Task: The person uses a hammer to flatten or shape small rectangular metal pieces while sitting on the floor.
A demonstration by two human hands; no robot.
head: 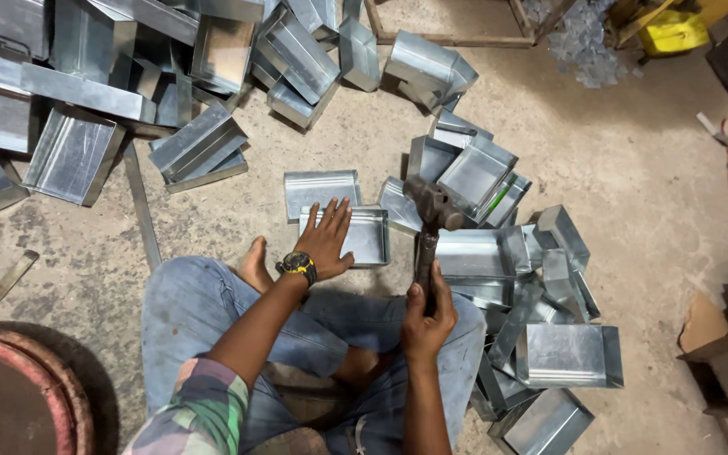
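I sit cross-legged on a concrete floor in blue jeans. My left hand, with a black and yellow watch on the wrist, lies flat with fingers spread on a shallow sheet-metal tray in front of my knees. My right hand grips the handle of a rusty hammer, its head raised above the trays to the right of that tray. Another flat tray lies just beyond my left hand.
Galvanised sheet-metal trays are heaped at the right and across the back left. A flat metal strip lies on the floor at left. A rusty round drum rim is at bottom left. A yellow object sits at top right.
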